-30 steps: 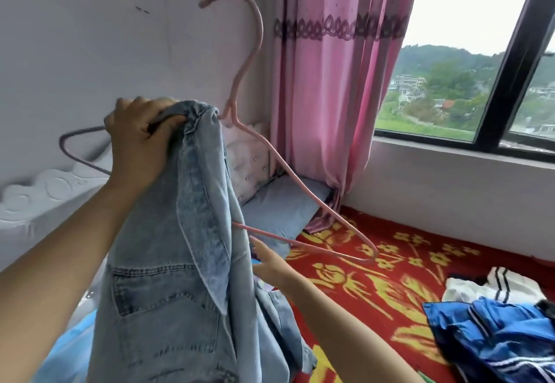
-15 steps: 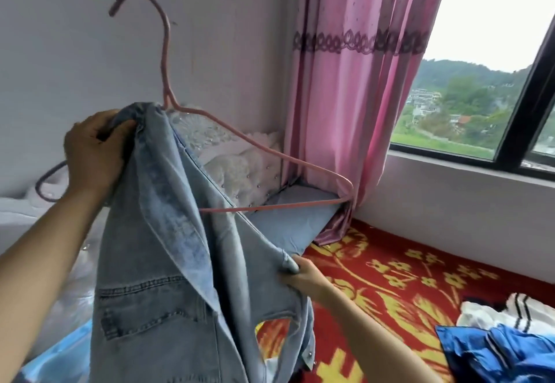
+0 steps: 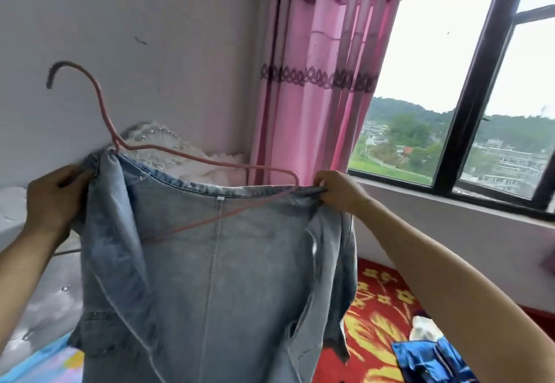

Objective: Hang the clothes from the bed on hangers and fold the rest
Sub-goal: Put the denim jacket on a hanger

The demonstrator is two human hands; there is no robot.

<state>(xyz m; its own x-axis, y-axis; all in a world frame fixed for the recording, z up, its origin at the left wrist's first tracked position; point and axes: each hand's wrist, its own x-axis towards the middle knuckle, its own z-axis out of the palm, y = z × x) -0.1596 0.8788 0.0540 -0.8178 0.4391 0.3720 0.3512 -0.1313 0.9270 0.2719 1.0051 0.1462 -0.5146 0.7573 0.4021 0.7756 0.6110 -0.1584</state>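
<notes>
A light blue denim garment hangs spread wide in front of me. A pink wire hanger sits inside its top opening, hook up at the left; its right tip pokes out above the hem and its lower bar shows through the opening. My left hand grips the garment's left top corner together with the hanger's left end. My right hand pinches the right top corner beside the hanger's right tip.
The bed's red and yellow flowered cover lies below right, with blue clothing and a white piece on it. A white headboard stands against the wall, a pink curtain and a dark-framed window to the right.
My right hand rose from the garment's lower flap to its right top corner and pulled the denim wide. The hanger tipped flatter, with its bar now inside the opening. The view tilted upward.
</notes>
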